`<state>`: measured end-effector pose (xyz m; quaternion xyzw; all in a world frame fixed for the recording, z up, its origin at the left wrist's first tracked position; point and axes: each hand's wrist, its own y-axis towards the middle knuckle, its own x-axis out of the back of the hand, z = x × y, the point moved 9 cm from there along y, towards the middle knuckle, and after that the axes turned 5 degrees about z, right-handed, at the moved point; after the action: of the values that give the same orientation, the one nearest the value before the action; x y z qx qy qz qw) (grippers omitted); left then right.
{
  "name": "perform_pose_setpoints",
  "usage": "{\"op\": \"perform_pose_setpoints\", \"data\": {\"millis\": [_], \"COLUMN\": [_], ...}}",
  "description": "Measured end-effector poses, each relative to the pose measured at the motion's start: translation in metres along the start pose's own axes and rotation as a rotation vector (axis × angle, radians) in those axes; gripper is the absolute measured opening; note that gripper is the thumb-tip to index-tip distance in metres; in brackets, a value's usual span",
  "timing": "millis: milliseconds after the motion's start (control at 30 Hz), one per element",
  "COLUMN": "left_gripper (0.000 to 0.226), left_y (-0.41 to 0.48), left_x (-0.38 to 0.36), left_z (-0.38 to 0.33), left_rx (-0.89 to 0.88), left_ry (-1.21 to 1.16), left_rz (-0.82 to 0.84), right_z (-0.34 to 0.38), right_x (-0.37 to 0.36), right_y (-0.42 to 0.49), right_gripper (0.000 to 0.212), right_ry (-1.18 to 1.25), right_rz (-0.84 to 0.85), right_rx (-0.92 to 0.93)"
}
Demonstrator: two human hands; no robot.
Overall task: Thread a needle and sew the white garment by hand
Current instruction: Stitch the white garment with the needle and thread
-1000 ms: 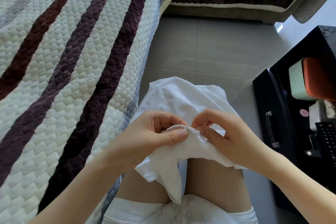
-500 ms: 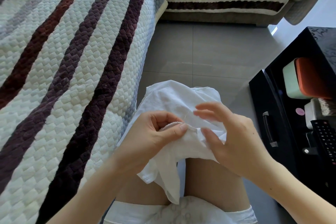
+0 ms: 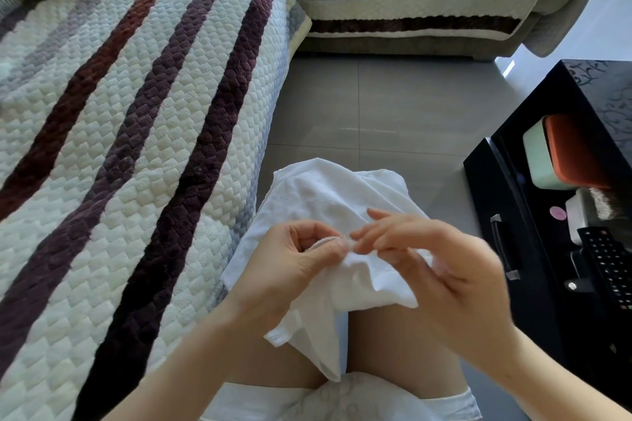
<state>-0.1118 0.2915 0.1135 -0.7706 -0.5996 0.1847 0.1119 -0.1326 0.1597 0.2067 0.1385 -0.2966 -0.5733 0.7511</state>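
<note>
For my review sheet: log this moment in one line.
stage: hand-sewing | left hand: pinches white garment fold | right hand: fingertips at fold, needle not discernible

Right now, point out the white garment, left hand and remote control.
white garment (image 3: 321, 195): head view, bare upper fabric.
left hand (image 3: 290, 270): head view, its back.
remote control (image 3: 612, 267): head view, button face.

Garment (image 3: 321, 195) on lap, sofa (image 3: 130, 120) left, cabinet (image 3: 533, 215) right.
</note>
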Motion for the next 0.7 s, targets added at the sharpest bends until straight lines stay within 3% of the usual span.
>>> {"op": "perform_pose_setpoints", "data": {"millis": [167,500,600,700], "left_gripper": [0.016,0.003,0.036,0.019], "left_y": [0.000,0.002,0.001,0.001], "left_x": [0.000,-0.003,-0.010,-0.014], "left_z": [0.016,0.037,0.042,0.033], "left_rx": [0.103,0.336,0.451,0.448], "left_ry": [-0.066,-0.315,-0.523,-0.649], "left_rz": [-0.056,-0.182,-0.100,-0.028], "right_z": [-0.004,-0.016,-0.020,-0.026], "right_x": [0.023,0.044,0.045,0.046], "right_y": [-0.001,-0.004,-0.007,-0.010], "right_gripper": [0.016,0.019,0.022,0.028], "right_ry": [0.239,0.313,0.345,0.391], "right_rz": [-0.079,-0.084,-0.076,-0.081], "right_rx": [-0.199,-0.282,-0.324,-0.381]}}
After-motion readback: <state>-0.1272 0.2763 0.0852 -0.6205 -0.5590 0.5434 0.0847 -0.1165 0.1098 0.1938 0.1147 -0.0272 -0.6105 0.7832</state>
